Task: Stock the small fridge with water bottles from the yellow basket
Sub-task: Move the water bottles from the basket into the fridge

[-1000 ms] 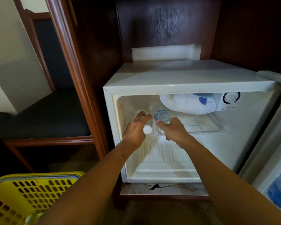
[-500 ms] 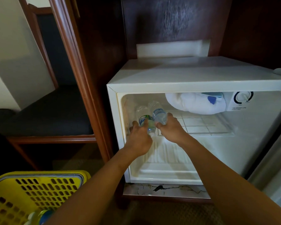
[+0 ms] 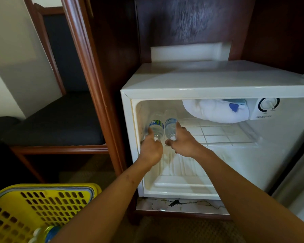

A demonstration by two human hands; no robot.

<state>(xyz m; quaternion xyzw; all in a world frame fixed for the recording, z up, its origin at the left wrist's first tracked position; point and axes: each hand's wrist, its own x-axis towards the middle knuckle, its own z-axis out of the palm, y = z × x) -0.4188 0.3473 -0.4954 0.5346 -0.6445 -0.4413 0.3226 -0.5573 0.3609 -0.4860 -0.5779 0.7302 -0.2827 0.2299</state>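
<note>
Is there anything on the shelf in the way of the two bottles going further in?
Nothing visible. The wire shelf looks bare behind and beside both bottles. The frosted white lump hangs to the right, clear of them.

Since a second ago: left bottle (image 3: 156, 127) turned from cap-forward beside the left hand (image 3: 150, 149) to lying flat on the wire shelf (image 3: 218, 133), at nine o'clock of the right bottle (image 3: 171, 128) — side by side, touching. Right hand (image 3: 182, 144) eased back — fingertips only at the cap end.
</note>
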